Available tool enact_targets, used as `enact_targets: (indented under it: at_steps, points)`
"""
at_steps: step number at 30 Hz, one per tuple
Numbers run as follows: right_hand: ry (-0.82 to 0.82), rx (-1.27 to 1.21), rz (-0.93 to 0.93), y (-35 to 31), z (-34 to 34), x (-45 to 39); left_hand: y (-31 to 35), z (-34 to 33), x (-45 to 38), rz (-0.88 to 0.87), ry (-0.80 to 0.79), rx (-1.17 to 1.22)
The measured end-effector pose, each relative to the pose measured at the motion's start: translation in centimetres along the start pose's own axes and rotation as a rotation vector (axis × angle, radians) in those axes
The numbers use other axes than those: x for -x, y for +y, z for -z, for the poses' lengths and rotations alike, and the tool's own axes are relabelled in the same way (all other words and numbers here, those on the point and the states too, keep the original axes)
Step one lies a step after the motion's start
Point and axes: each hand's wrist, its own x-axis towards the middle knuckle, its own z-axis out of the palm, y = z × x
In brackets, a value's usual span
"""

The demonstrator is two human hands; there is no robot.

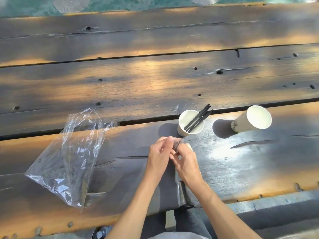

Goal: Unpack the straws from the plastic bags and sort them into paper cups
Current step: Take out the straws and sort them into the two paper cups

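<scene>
From the head camera, both hands meet over the near plank of the wooden table (241, 166). The left hand (159, 158) and right hand (185, 160) each pinch a small clear plastic bag (177, 144) holding something dark, too blurred to name. At one o'clock from them, a paper cup (183, 129) holds black straws (198, 118), their long axis leaning toward one o'clock. A second cup (241, 124) stands at two o'clock. An empty bag (72, 157) lies at nine o'clock.
</scene>
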Motion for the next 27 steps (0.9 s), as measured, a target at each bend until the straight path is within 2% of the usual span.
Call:
enact_targets:
  at_steps: [5, 12, 16, 18, 21, 24, 27]
  points:
    - [0.008, 0.055, 0.014, 0.5, -0.5, 0.2, -0.4, -0.4, 0.7, -0.044, -0.027, -0.031]
    - [-0.083, -0.006, -0.032, 1.3, -1.3, 0.7, -1.7, -0.2, 0.9, 0.066, -0.004, -0.137]
    - [-0.038, 0.037, 0.001, 0.9, -1.3, 0.9, -1.4, -0.5, 1.1, 0.014, -0.053, -0.143]
    - [-0.053, 0.084, -0.04, 0.9, -1.3, 0.8, -1.5, -0.8, 1.0, 0.002, -0.035, -0.18]
    - [-0.078, -0.01, -0.103, 0.6, -0.9, 0.7, -1.7, -0.9, 0.9, -0.009, -0.006, -0.204]
    - [-0.018, -0.121, -0.114, 0.2, -0.3, 0.5, -1.7, -0.8, 0.8, -0.047, -0.044, -0.229]
    - [0.026, -0.129, -0.138, 0.0, 0.2, 0.6, -1.4, -0.8, 1.0, -0.06, -0.085, -0.196]
